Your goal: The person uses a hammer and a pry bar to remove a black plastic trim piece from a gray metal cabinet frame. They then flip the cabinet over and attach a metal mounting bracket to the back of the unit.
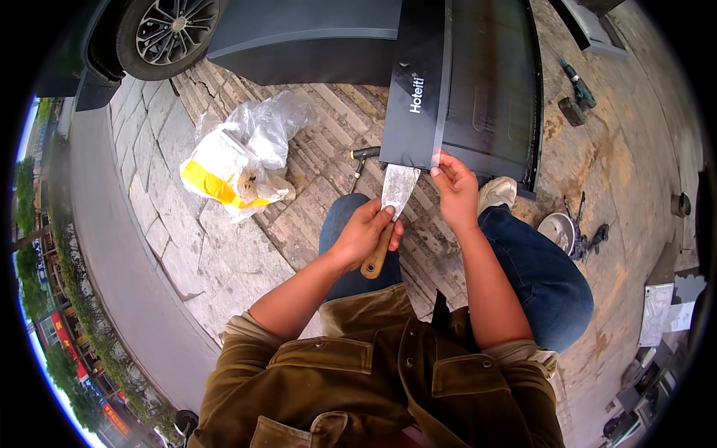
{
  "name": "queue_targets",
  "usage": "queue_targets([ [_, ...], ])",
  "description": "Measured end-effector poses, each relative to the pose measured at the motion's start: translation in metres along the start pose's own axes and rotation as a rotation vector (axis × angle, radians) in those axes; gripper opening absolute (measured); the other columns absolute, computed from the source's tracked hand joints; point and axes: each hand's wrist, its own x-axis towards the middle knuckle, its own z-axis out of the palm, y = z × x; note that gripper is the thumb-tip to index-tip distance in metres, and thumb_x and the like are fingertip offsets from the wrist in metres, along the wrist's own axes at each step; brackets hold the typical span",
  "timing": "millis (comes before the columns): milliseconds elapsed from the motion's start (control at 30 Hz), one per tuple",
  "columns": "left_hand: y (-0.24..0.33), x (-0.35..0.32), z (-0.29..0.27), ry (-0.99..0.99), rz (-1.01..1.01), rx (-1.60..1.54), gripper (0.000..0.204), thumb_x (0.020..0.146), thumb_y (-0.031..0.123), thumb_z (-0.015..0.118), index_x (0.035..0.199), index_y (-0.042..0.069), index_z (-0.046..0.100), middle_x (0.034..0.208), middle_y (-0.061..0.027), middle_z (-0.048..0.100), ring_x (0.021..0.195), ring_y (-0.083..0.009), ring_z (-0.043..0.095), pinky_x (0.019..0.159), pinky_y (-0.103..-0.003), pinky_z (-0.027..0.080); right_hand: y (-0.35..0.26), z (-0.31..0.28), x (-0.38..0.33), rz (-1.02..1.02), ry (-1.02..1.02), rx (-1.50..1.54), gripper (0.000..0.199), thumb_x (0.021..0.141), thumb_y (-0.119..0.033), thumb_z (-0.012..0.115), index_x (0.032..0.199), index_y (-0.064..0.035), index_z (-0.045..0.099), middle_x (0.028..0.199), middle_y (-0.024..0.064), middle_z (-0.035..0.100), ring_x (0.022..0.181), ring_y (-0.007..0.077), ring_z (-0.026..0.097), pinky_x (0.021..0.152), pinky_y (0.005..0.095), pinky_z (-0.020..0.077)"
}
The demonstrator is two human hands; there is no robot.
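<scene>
My left hand (362, 233) is closed round the wooden handle of a putty knife (401, 185), its broad blade pointing away from me. The blade's tip meets the near edge of a dark grey panel (409, 138) with white lettering; whether it goes under the edge I cannot tell. At the panel's near right corner, my right hand (456, 191) pinches the edge between thumb and fingers. A lighter, film-like strip (441, 97) runs along that right edge. Alongside stands a large black, recessed panel or cabinet (489, 89).
A T-handled tool (365, 154) lies on the ribbed paving left of the panel. Further left is a white and yellow bag (216, 175) with clear plastic. To the right are a cordless drill (578, 84) and a white bucket (557, 233). A car wheel (178, 24) stands far left.
</scene>
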Motion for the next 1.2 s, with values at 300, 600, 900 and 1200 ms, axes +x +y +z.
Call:
queue_targets([
  [300,0.024,0.005,0.028,0.039,-0.025,-0.185,0.014,0.099,0.015,0.038,0.107,0.005,0.044,0.074,-0.0046,0.05,0.051,-0.0135,0.047,0.049,-0.026,0.042,-0.004,0.002,-0.008,-0.003,-0.006,-0.098,0.028,0.09,-0.005,0.058,0.115,0.0029,0.05,0.129,0.0129,0.052,0.102,0.0171,0.059,0.085,0.0281,0.0491],
  [600,0.022,0.03,0.021,0.02,0.051,-0.144,0.011,0.099,0.015,0.038,0.106,0.008,0.042,0.073,-0.0034,0.047,0.049,-0.0133,0.044,0.047,-0.027,0.041,-0.001,0.005,-0.003,-0.034,0.032,-0.201,0.021,0.089,-0.006,0.058,0.107,0.0018,0.048,0.114,0.0152,0.059,0.096,0.0168,0.061,0.081,0.0278,0.0489],
  [900,0.048,0.027,0.032,0.102,-0.126,-0.215,0.009,0.097,0.012,0.037,0.104,0.007,0.039,0.073,-0.0049,0.047,0.049,-0.0136,0.043,0.046,-0.029,0.039,-0.014,0.007,0.0,-0.026,-0.016,-0.279,0.02,0.09,-0.006,0.059,0.104,0.001,0.047,0.099,0.0103,0.063,0.092,0.0122,0.059,0.081,0.0262,0.0471],
  [1200,0.059,0.026,0.037,0.114,-0.173,-0.199,0.009,0.097,0.01,0.035,0.105,0.007,0.038,0.075,-0.0052,0.047,0.049,-0.0134,0.042,0.047,-0.03,0.039,0.0,0.004,0.001,-0.099,0.035,-0.363,0.029,0.082,-0.012,0.068,0.098,0.0008,0.047,0.109,0.0199,0.062,0.088,0.0283,0.065,0.076,0.0349,0.0514],
])
